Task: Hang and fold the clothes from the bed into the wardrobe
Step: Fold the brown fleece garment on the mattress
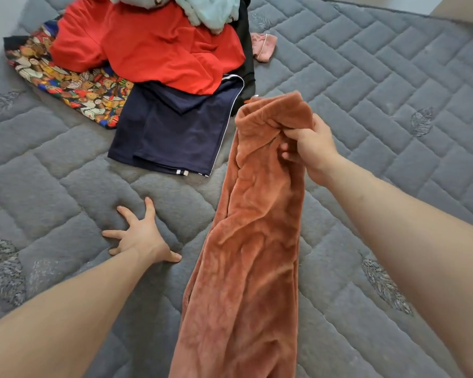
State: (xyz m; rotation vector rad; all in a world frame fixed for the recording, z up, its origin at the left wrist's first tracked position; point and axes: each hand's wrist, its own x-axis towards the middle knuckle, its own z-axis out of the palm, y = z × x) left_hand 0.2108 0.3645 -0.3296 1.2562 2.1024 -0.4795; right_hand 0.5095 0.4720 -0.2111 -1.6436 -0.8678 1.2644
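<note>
My right hand (310, 147) grips the top of a rust-brown fleece garment (254, 241), which hangs down above the bed towards the bottom of the view. My left hand (139, 236) presses flat on the grey quilted mattress (366, 110), fingers spread, holding nothing. A pile of clothes lies at the far side: a red garment (153, 47) on top, navy shorts with white piping (175, 132) in front, a bear-print cloth (74, 88) to the left, a pale mint fleece piece (208, 9) at the back. The wardrobe is out of view.
A small pink cloth (264, 46) lies just right of the pile, beside a black garment (246, 50). A beige surface (462, 9) shows at the top right corner. A wall edge runs along the far left.
</note>
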